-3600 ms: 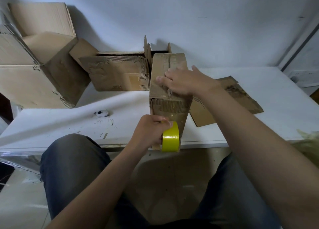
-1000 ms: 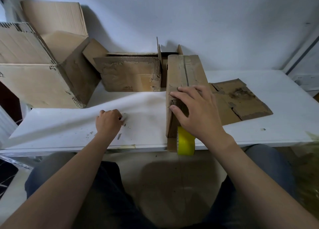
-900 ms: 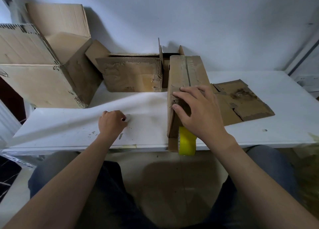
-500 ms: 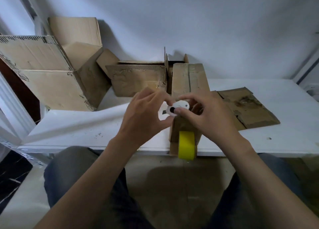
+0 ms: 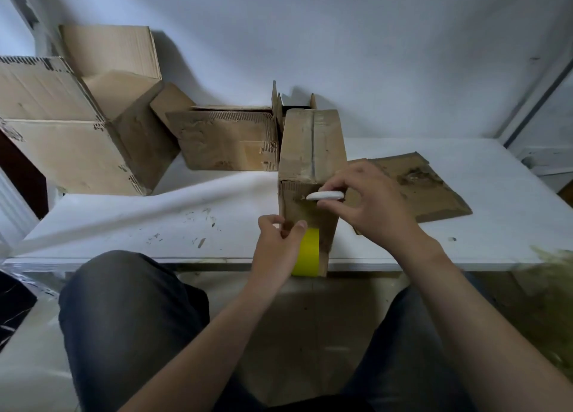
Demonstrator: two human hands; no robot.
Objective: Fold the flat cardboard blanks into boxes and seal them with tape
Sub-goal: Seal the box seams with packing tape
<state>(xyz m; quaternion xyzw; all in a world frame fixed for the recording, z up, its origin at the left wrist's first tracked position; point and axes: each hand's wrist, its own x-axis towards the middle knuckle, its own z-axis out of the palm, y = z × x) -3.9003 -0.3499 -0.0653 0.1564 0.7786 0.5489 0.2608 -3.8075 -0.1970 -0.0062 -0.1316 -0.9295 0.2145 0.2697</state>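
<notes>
Where the bench's (image 5: 155,219) near edge meets the box (image 5: 313,145), the left hand (image 5: 279,250) pinches the top of the yellow tape roll (image 5: 307,255), which hangs against the box's near end. Just above, the right hand (image 5: 372,208) pinches a small white cutter (image 5: 325,195), laid flat on that same face. The box's long axis runs straight away from both hands.

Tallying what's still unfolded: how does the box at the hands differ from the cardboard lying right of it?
The narrow box stands folded, top flaps closed; the flat blank lies unfolded on the table. The box has the yellow tape roll at its near end; the blank has none. Both are worn brown cardboard.
</notes>
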